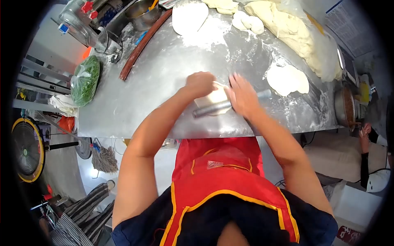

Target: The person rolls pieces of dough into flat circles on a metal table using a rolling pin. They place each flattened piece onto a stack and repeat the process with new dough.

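Observation:
A small flat piece of dough [212,98] lies on the metal table in front of me. My left hand [200,83] is closed at its far edge, with the fingers curled down on the dough; the fingertips are hidden. Across the near part of the dough lies a grey rolling pin [207,110]. My right hand [243,95] rests over the pin with its fingers stretched out, slightly blurred. To the right is a rolled-out sheet of dough [287,80], and another pale sheet [188,17] lies at the back.
A large mass of dough [287,30] under plastic is at the back right, near small dough lumps [247,22]. A long brown stick [143,47], a metal bowl [143,15] and a bag of greens [85,80] are left. Another person's hand [364,137] shows far right.

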`<state>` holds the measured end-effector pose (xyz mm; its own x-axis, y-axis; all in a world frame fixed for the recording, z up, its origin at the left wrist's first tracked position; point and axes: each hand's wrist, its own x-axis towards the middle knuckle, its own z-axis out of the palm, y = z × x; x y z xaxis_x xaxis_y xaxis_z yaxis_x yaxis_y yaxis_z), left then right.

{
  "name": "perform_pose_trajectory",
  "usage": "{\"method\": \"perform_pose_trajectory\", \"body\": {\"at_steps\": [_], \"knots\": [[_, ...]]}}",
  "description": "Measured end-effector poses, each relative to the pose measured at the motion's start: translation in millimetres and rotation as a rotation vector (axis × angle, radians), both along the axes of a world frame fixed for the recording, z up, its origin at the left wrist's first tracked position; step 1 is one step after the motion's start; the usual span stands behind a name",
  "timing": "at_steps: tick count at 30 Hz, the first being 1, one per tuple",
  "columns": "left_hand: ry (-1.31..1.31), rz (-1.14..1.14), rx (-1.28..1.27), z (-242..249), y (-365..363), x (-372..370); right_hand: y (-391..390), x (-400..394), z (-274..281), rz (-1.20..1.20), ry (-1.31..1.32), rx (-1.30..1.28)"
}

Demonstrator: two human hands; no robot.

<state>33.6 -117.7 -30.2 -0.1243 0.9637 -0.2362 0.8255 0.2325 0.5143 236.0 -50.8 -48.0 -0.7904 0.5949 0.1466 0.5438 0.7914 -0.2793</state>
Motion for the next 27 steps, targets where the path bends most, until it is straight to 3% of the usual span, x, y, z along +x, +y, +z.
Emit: {"method": "perform_pose_trajectory", "body": {"at_steps": [2, 3, 6, 7, 8, 10, 13, 16, 17, 19, 21, 24, 27], "knots": [[-0.05, 0.161, 0.006, -10, -13, -18, -32, 55, -7, 0.087, 0.017, 0.112], [-0.076, 0.247, 0.133, -40, -21, -25, -42, 70, -4, 0.108, 0.002, 0.127], [-0.852, 0.269, -0.155, -21, -33, -10, -29, 48, -13, 0.042, 0.058, 0.114], [-0.605, 0.011, -0.115, -30, -26, -10, -15, 24, -10, 0.014, 0.068, 0.126], [-0.292, -0.063, -0.032, -12, -17, 1, 2, 1, -9, -0.016, 0.052, 0.107], [-0.085, 0.096, 0.006, -8, 8, 16, 42, -37, -23, -0.043, 0.034, 0.145], [-0.17, 0.18, 0.045, -12, 20, 15, 50, -51, -24, -0.023, 0.046, 0.139], [0.028, -0.012, 0.039, 5, -6, -2, 7, -4, -15, 0.071, 0.072, 0.113], [-0.018, 0.218, 0.165, -25, -15, -10, -9, 24, -17, 0.128, 0.084, 0.149], [-0.363, 0.249, 0.159, -62, -32, -24, -32, 58, -11, 0.139, 0.054, 0.137], [-0.557, 0.07, -0.014, -73, -36, -31, -33, 55, -9, 0.122, 0.045, 0.118], [-0.123, 0.054, -0.061, -5, -7, 2, 15, -18, -6, 0.047, 0.031, 0.058], [0.082, 0.154, -0.004, 1, 15, 25, 38, -58, -19, -0.034, 0.059, 0.075]]}}
